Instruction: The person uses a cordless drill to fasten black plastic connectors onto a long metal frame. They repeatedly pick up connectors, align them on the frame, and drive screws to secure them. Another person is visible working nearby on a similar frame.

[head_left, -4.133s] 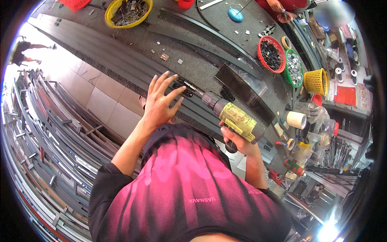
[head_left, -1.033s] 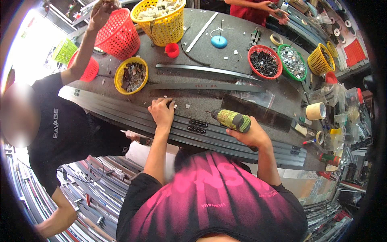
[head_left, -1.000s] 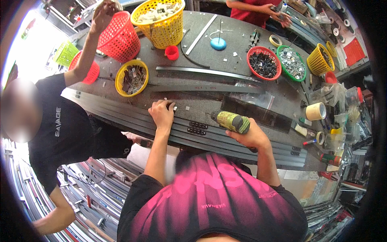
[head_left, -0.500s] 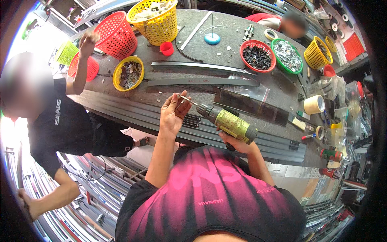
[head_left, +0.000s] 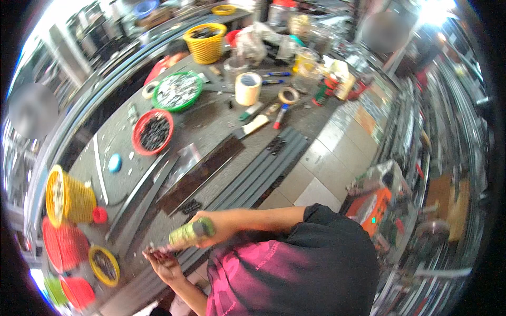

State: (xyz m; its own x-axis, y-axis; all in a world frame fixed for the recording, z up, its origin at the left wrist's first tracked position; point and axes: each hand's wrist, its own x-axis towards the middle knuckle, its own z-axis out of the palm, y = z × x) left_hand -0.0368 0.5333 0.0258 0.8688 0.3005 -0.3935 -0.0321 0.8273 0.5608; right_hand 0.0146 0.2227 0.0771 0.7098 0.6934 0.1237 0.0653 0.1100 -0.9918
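Drill tip meets a small part over the worktop (head_left: 211, 126).
Right hand (head_left: 221, 227) grips the green drill (head_left: 191, 234); left hand (head_left: 164, 262) pinches a small part at its tip. Nothing looks fastened yet.

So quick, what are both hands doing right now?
Left hand: palm up and fingers curled at the tip of the drill; whether it holds something small cannot be told.
Right hand: closed around the green-yellow drill.

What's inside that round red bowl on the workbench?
The round red plastic bowl holds a heap of small dark metal pieces, probably screws. They are too small to tell apart, and the heap covers the bowl's bottom, so anything beneath stays hidden.
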